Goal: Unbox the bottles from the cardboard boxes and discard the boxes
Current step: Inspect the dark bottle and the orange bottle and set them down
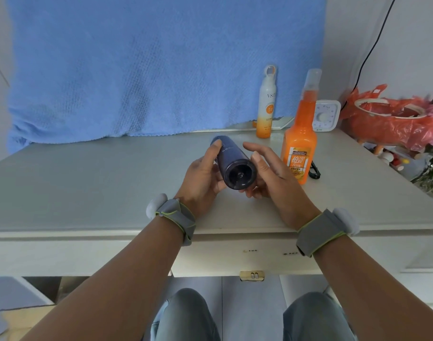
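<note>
Above the middle of the pale desk (87,183), a dark blue bottle (231,166) is held lying on its side, clear of the surface, with its round base turned toward the camera. The left hand (202,177) grips it, thumb along the top and palm against the side. The right hand (268,173) cradles the other side, thumb against the wall and lower fingers curled beneath the base, while its index finger stretches out free.

No box is on this bottle, so the step in hand looks like setting it down with the two already standing: an orange spray bottle (300,148) just to the right, and a white-and-orange sunscreen spray (266,107) behind it near the blue towel (136,70). To do it well, I would turn the bottle upright before lowering it and land the base flat on bare desk to the left of the orange one (tall and narrow, so likely to tip if nudged). The grip should ease only once the bottle stands by itself. A tan shape at the lower left edge may be cardboard; I cannot tell.
</note>
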